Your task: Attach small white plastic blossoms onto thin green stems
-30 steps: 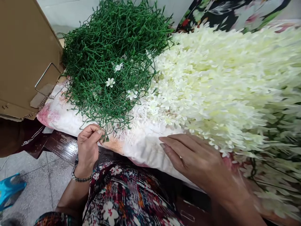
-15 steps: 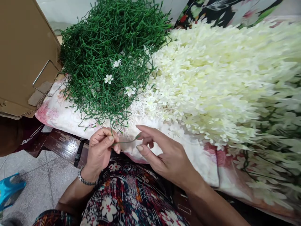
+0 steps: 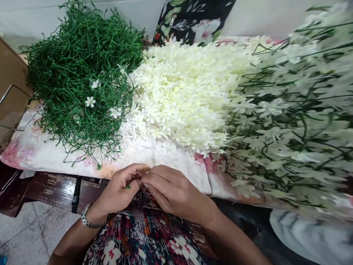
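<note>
My left hand [image 3: 120,191] is closed over a thin green plastic stem [image 3: 128,187], of which only a short green bit shows by the thumb. Against its fingertips, my right hand [image 3: 178,191] is pinched shut; what lies between its fingers is hidden. Both hands meet low over my lap, just in front of the cloth's near edge. Beyond them rises a tangled heap of green artificial stems [image 3: 82,62], with a few white blossoms [image 3: 89,102] on it. Beside that heap lies a thick spread of cream-white artificial petals [image 3: 182,88].
White flowers on green stems [image 3: 275,110] cover the right side. A pink-and-white floral cloth [image 3: 176,154] lies underneath. At the left stand a cardboard box [image 3: 11,70] and a brown wooden bench [image 3: 55,187]. A black floral fabric item [image 3: 193,22] is at the back.
The view has swung right, bringing more stemmed flowers in. My hands, apart earlier with a green stem stretched between them, have come together at the fingertips.
</note>
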The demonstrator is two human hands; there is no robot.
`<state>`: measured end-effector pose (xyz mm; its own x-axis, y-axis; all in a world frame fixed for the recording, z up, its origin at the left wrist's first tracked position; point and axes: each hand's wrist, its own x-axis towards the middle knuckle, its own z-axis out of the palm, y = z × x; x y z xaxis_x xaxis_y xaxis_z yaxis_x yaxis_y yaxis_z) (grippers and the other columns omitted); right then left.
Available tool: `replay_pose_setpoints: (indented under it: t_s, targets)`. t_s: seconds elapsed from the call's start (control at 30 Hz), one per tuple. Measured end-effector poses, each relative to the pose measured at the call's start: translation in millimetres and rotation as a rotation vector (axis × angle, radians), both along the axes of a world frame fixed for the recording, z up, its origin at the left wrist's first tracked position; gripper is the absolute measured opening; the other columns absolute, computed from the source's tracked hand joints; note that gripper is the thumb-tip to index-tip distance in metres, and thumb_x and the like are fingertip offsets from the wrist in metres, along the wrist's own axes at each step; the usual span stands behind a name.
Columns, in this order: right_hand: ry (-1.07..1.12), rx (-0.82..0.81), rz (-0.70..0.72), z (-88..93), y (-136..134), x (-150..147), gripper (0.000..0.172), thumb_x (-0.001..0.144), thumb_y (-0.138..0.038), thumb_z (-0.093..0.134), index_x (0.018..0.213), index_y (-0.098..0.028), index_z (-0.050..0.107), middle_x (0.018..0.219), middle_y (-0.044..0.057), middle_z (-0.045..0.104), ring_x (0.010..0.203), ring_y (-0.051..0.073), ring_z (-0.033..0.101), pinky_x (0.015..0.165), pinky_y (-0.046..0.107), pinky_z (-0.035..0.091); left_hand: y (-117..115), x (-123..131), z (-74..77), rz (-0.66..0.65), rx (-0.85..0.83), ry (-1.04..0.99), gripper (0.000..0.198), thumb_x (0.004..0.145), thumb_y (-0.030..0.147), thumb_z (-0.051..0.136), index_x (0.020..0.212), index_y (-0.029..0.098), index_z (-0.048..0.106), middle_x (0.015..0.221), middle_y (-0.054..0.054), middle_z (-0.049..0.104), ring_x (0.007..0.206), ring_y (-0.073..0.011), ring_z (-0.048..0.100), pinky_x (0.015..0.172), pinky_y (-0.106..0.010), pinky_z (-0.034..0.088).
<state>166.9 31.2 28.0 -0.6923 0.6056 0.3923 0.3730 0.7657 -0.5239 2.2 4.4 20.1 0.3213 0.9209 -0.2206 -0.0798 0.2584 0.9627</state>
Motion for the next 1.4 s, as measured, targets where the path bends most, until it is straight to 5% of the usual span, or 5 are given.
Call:
replay_pose_setpoints:
  t_s: [0.43,0.67,1.1,1.23,1.4]
  targets:
    - [-0.495,0.351,-0.565,-12.1,34,40,0.01,0.08,-0.015,0.047,0.083,-0.016,0.056,0.071,0.004,0.056,0.063,0.014,0.049,0.055,0.026,0.032,7,8,-10.2,0.408,-0.132,-0.177,0.016,0.07,0.028,0.063,0.07,0.013,0.06,0.052,0.003,0.043,0.044,-0.0035,0.031,0.04,-0.016,0.018]
    - [-0.603,0.337,-0.516,-18.0,41,36,0.018,0.077,-0.009,0.044,0.066,-0.016,0.055,0.065,0.004,0.055,0.057,0.013,0.046,0.052,0.027,0.027,11,13,-8.4,0.44,-0.146,-0.258,0.016,0.069,0.027,0.064,0.069,0.013,0.056,0.049,0.005,0.04,0.04,-0.0023,0.027,0.04,-0.017,0.016]
    - [0.421,-0.783,-0.164,-15.6,14,12,0.01,0.077,-0.023,0.054,0.079,-0.015,0.059,0.067,-0.001,0.059,0.059,0.007,0.053,0.053,0.019,0.043,14,25,-13.6,0.303,0.238,-0.028,0.011,0.073,0.017,0.06,0.083,0.019,0.063,0.073,-0.001,0.052,0.06,-0.0084,0.044,0.052,-0.019,0.034]
    - [0.286,-0.657,-0.135,-16.0,13,9,0.011,0.08,-0.021,0.05,0.081,-0.015,0.059,0.069,0.0,0.059,0.062,0.007,0.054,0.057,0.019,0.043,11,21,-14.5,0.342,0.293,0.027,0.005,0.074,0.017,0.059,0.069,0.017,0.06,0.067,0.0,0.05,0.063,-0.01,0.046,0.056,-0.021,0.034]
    - [-0.056,-0.067,-0.335,-17.8,35,8,0.015,0.081,-0.017,0.044,0.083,-0.014,0.059,0.073,0.005,0.059,0.068,0.012,0.053,0.061,0.025,0.041,9,15,-21.1,0.539,0.119,-0.012,0.007,0.072,0.021,0.061,0.071,0.016,0.057,0.063,0.002,0.049,0.049,-0.0056,0.036,0.045,-0.019,0.028]
